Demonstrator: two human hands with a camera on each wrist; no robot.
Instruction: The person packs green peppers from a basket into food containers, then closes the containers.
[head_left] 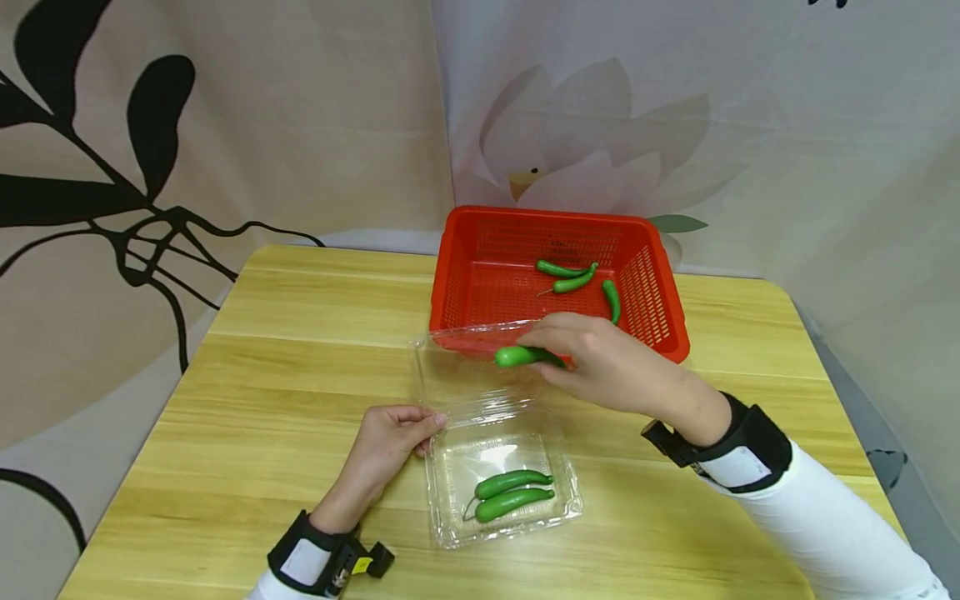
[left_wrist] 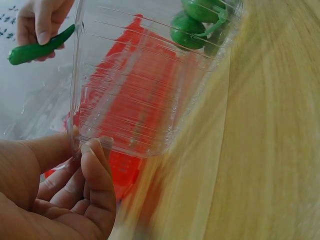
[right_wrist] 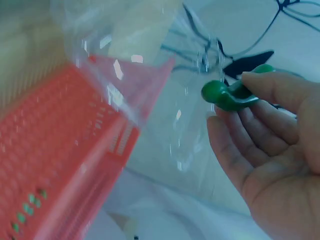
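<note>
My right hand pinches a green chili pepper between thumb and fingers, over the raised lid of a clear plastic box. The same pepper shows between the fingertips in the right wrist view. With thumb and fingers my left hand pinches the left rim of the clear plastic box, near its hinge. Two green chili peppers lie side by side in the box's base. The lid stands open toward the basket and overlaps its front edge in the head view.
A red plastic basket stands at the table's back edge, with several green chili peppers inside. The wooden table reaches out on both sides of it. Behind hangs a printed cloth.
</note>
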